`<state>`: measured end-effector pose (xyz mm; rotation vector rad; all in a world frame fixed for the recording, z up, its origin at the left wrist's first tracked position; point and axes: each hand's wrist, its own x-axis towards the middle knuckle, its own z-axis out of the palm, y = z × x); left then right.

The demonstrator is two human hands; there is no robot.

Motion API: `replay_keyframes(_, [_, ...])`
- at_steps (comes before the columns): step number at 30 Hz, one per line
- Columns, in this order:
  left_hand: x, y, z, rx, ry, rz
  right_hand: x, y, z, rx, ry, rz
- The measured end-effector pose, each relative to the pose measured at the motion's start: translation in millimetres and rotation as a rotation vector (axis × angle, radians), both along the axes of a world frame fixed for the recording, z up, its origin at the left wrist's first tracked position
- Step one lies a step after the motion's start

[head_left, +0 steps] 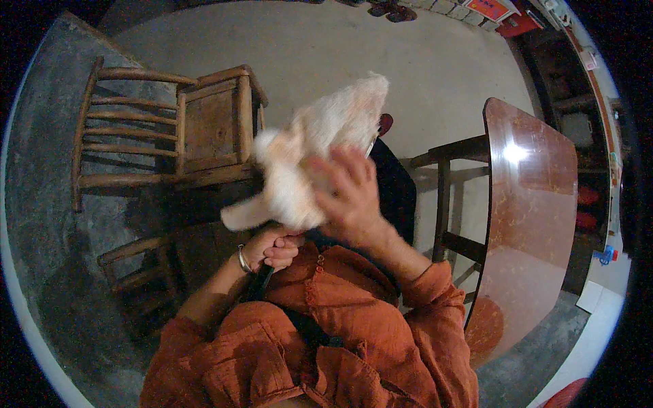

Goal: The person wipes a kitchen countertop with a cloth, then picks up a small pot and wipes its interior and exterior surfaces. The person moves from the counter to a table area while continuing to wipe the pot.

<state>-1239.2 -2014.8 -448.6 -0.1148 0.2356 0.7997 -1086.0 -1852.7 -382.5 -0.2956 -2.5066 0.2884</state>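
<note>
Two orange sleeves (442, 316) are nearest to me. Just past them, on the left, my left hand (272, 249) has its fingers curled up tight, by the near end of a furry thing (309, 139). I can't tell what is inside that fist. My right hand (354, 197) has its fingers spread wide, with nothing closed in them. They touch the fur or are just over it; blur hides which. The furry thing is cream and white, in the middle, a bit farther than both hands. I think the step now is a rub or a pat. The next move calls for soft right fingers and a steady left fist. Farther out are a wooden chair (214, 122) on the left and a shiny brown tabletop (530, 231) on the right. Dark shoes (401, 13) sit far away on the floor (449, 68).
</note>
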Motion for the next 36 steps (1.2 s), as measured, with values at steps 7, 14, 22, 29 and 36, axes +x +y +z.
replay_keyframes(7, [5,0,-3,0.077,-0.182,0.134,-4,-8,-5,-0.017,0.013,0.018])
replay_keyframes(14, [2,9,26,-0.235,0.24,0.015,-9,87,-22,-1.316,0.11,-0.306])
replay_keyframes(22, [-2,1,-9,-0.125,0.061,-0.001,19,122,-193,-1.709,0.14,0.007])
replay_keyframes(29, [4,-4,2,-0.152,-0.039,0.088,8,104,-79,-1.588,0.257,-0.259])
replay_keyframes(36, [9,0,12,-0.073,-0.129,0.118,7,12,-7,-0.118,0.121,-0.086])
